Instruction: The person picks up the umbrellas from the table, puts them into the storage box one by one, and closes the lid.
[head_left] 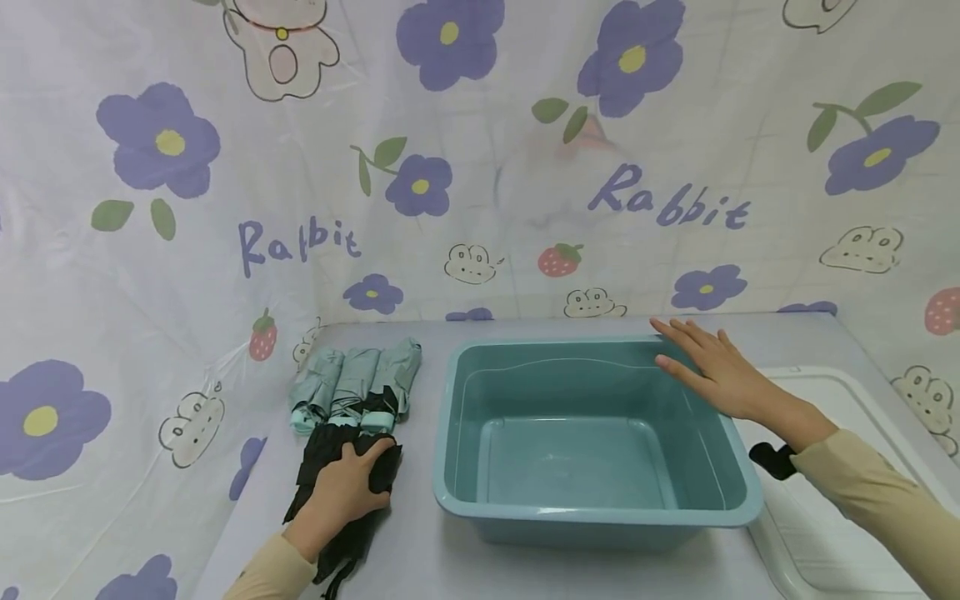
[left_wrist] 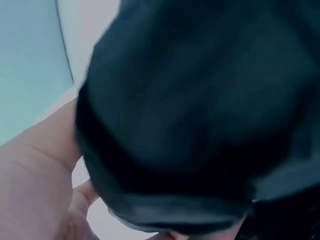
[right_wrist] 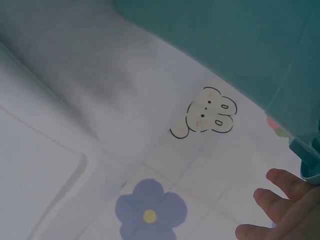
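Note:
My left hand (head_left: pixel 341 493) grips a black folded umbrella (head_left: pixel 337 533) that lies on the table at the left. In the left wrist view the black fabric (left_wrist: pixel 200 110) fills the frame, blurred, with my palm (left_wrist: pixel 35 185) below it. Just behind lie three grey-green folded umbrellas (head_left: pixel 356 379), side by side. An empty teal plastic basin (head_left: pixel 592 515) stands in the middle of the table. My right hand (head_left: pixel 701 362) lies flat with straight fingers on its far right rim. My fingertips (right_wrist: pixel 280 207) show in the right wrist view beside the basin wall (right_wrist: pixel 240 40).
A white tray (head_left: pixel 832 508) lies right of the basin, also seen as the white tray (right_wrist: pixel 35 165) in the right wrist view. A flower-and-rabbit printed sheet (head_left: pixel 480 167) covers the wall behind and both sides. The lilac table (head_left: pixel 420 558) ends near me.

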